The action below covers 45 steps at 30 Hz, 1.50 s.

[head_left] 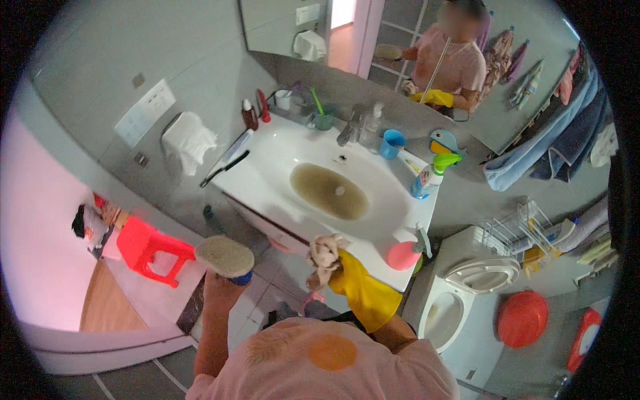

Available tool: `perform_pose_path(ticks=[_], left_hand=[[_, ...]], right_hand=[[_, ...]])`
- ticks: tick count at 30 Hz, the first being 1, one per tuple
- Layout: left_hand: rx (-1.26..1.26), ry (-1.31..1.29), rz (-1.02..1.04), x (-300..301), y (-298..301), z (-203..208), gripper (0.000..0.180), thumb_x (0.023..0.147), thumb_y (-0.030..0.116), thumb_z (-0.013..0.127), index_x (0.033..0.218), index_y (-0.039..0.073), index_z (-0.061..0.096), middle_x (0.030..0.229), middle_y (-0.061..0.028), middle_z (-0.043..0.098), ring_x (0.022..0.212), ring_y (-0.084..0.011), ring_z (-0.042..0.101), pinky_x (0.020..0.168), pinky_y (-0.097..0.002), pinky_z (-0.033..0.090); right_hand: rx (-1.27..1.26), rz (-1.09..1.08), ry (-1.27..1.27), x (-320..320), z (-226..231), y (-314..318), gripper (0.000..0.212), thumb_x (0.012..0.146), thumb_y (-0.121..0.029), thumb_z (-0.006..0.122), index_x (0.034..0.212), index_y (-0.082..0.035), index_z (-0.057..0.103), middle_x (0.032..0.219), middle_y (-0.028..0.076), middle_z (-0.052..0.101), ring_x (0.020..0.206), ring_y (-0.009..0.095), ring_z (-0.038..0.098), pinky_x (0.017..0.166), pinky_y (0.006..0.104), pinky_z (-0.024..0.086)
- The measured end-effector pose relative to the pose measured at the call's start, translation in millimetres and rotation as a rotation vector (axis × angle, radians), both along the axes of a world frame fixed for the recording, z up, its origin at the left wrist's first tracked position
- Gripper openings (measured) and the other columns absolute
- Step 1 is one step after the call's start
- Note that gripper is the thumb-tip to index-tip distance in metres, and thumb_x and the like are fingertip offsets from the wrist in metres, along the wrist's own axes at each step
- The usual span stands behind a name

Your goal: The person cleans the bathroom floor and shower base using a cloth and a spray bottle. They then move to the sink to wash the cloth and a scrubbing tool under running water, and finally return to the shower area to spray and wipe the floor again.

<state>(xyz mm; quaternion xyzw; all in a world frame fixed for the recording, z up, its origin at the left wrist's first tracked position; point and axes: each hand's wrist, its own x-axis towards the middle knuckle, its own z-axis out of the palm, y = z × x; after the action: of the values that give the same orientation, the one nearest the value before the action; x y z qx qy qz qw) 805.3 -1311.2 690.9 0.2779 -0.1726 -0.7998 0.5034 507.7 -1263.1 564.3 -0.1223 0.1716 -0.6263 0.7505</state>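
My left hand (223,291) is bare and raised to the left of the washbasin (260,160). It grips an oval beige pad (225,256) with a blue part showing beneath; I cannot tell its exact kind. A yellow rubber glove (373,293) covers my right hand (350,277), which is closed round a crumpled beige-brown rag (325,257) by the basin's front edge. Murky brown water (330,191) lies in the bowl, with a small pale spot on it. My glove's fingers are partly hidden behind the rag.
A spray bottle with a green head (433,175), a blue cup (393,143) and a pink pump bottle (405,253) stand on the basin's right side. A toilet (443,317) is at the right. A red stool (150,250) stands left. A mirror (413,67) hangs behind.
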Motion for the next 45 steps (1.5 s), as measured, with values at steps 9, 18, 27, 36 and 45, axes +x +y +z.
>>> perform_pose_path(ticks=[9, 18, 27, 36, 45], left_hand=[[-0.049, -0.187, -0.204, -35.9, -120.6, -33.6, 0.038, 0.088, 0.027, 0.048, 0.121, 0.007, 0.044, 0.115, -0.0113, 0.053, 0.105, -0.0257, 0.052, 0.083, -0.0383, 0.047], [0.034, -0.471, -0.585, -139.4, -292.9, -101.0, 0.022, 0.088, 0.028, 0.055, 0.096, 0.008, 0.049, 0.086, -0.0063, 0.056, 0.079, -0.0167, 0.053, 0.065, -0.0316, 0.042], [-0.063, -0.616, -0.967, -267.9, -359.0, -250.4, 0.042, 0.083, 0.034, 0.063, 0.112, 0.008, 0.048, 0.107, -0.0057, 0.054, 0.098, -0.0177, 0.051, 0.075, -0.0369, 0.046], [-0.629, -1.102, -0.986, -307.7, -340.8, -305.1, 0.051, 0.082, 0.049, 0.057, 0.091, 0.0, 0.052, 0.084, -0.0136, 0.057, 0.079, -0.0263, 0.057, 0.071, -0.038, 0.043], [-0.624, -1.012, -1.15, -330.1, -359.4, -292.8, 0.036, 0.086, 0.032, 0.057, 0.095, -0.002, 0.057, 0.078, -0.0119, 0.062, 0.07, -0.0234, 0.062, 0.062, -0.034, 0.048]], right_hand=[[0.204, -0.32, -0.04, -31.9, 28.0, -115.8, 0.036, 0.089, -0.03, 0.05, 0.116, -0.006, 0.048, 0.103, 0.006, 0.057, 0.086, 0.018, 0.057, 0.066, 0.0282, 0.046], [0.718, -0.932, 0.573, -89.0, -47.4, -150.0, 0.039, 0.083, -0.022, 0.06, 0.114, -0.006, 0.042, 0.101, 0.011, 0.056, 0.088, 0.025, 0.056, 0.069, 0.0371, 0.047], [0.894, -0.909, 0.536, -50.1, -19.7, -164.0, 0.055, 0.083, -0.024, 0.063, 0.128, -0.005, 0.038, 0.114, 0.01, 0.053, 0.096, 0.023, 0.054, 0.08, 0.0348, 0.046], [0.891, -0.881, 0.483, -44.9, -12.9, -161.8, 0.052, 0.085, -0.026, 0.061, 0.127, -0.008, 0.037, 0.11, 0.011, 0.054, 0.086, 0.023, 0.058, 0.061, 0.0331, 0.051], [0.951, -0.75, 0.706, -52.1, -28.5, -167.7, 0.054, 0.085, -0.028, 0.059, 0.129, -0.006, 0.035, 0.116, 0.012, 0.052, 0.091, 0.024, 0.059, 0.069, 0.0331, 0.05]])
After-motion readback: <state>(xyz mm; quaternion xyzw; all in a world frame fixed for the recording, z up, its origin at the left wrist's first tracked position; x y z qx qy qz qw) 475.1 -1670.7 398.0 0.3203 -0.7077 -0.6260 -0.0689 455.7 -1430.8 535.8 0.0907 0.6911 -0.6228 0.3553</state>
